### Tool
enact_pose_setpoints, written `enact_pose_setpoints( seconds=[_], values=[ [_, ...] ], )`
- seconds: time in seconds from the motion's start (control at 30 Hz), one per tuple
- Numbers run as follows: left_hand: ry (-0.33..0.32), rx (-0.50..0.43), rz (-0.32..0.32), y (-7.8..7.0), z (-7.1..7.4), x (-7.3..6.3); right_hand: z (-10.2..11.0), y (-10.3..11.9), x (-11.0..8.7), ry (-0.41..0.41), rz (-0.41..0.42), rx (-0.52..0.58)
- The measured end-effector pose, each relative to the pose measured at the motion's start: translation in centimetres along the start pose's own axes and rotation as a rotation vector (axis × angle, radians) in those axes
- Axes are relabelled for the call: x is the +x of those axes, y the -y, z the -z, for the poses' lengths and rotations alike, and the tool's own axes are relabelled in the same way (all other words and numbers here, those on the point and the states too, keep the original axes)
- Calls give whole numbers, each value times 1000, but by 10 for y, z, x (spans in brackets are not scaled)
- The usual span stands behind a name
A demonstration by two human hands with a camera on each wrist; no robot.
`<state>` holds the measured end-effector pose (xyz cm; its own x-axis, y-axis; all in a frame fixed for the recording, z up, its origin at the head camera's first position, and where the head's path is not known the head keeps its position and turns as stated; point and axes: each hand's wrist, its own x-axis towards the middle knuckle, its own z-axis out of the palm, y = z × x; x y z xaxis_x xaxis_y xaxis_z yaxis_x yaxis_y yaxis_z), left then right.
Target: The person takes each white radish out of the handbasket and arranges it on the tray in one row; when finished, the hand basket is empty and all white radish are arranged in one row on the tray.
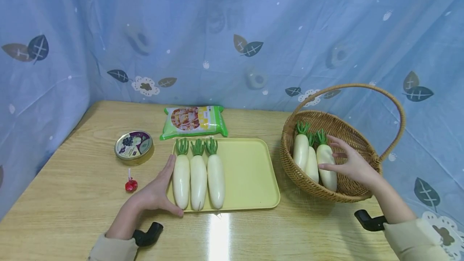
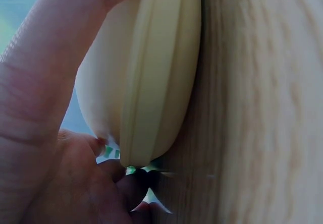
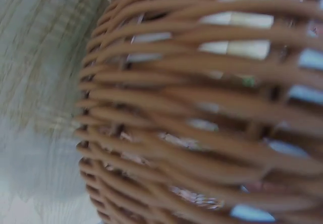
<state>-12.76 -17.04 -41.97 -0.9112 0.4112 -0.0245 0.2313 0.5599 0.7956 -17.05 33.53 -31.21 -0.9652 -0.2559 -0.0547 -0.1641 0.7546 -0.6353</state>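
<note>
Three white radishes [image 1: 198, 180] with green tops lie side by side on the left part of a yellow tray [image 1: 250, 172]. My left hand [image 1: 156, 190] rests at the tray's near left corner, fingers extended along its left side and thumb at the front edge. In the left wrist view, the thumb and fingers stand around the tray's rim [image 2: 156, 77]. Over a wicker basket [image 1: 319, 192], my right hand [image 1: 353, 166] spreads its fingers and thumb about a white radish [image 1: 326, 156]; contact is unclear. Two more radishes [image 1: 301, 152] lean beside it in the basket.
A green snack packet [image 1: 193, 122] lies behind the tray. Left of the tray stand a round tin [image 1: 134, 146] and a small red candle [image 1: 131, 185]. The basket's tall handle [image 1: 398, 116] arches above the right hand. A blue curtain [image 1: 203, 31] hangs behind the table.
</note>
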Motion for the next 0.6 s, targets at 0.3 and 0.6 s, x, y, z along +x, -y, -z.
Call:
enact_pose_setpoints(
  seconds=[0.3, 0.6],
  values=[
    [0, 0, 3, 0, 0, 0, 2, -14, 2, 53, -28, 17],
    [0, 2, 3, 1, -1, 0, 2, -24, 10, 108, -54, -12]
  ],
)
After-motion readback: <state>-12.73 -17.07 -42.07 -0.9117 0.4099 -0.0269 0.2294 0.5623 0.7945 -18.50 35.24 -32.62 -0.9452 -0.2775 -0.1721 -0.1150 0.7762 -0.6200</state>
